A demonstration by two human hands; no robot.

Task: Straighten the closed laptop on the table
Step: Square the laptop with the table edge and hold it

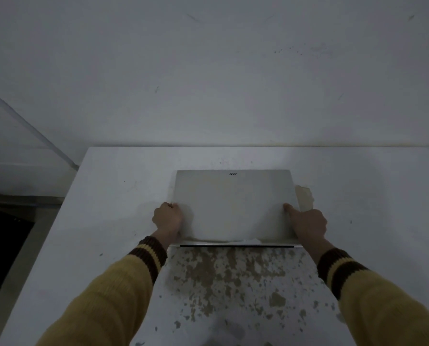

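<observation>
A closed silver laptop (234, 206) lies flat on the white table (103, 196), its lid logo at the far edge and its long sides about parallel to the table's back edge. My left hand (168, 219) grips the laptop's left side near the front corner, fingers curled around the edge. On the right side, my right hand (308, 222) holds the edge with the thumb pressed on the lid. Both arms wear yellow sleeves with dark brown cuffs.
The table top has worn patches of peeled paint in front of the laptop (230, 275) and one beside its right edge (305, 197). A pale wall (208, 71) rises right behind the table. The table's left edge drops to a dark floor (6, 245).
</observation>
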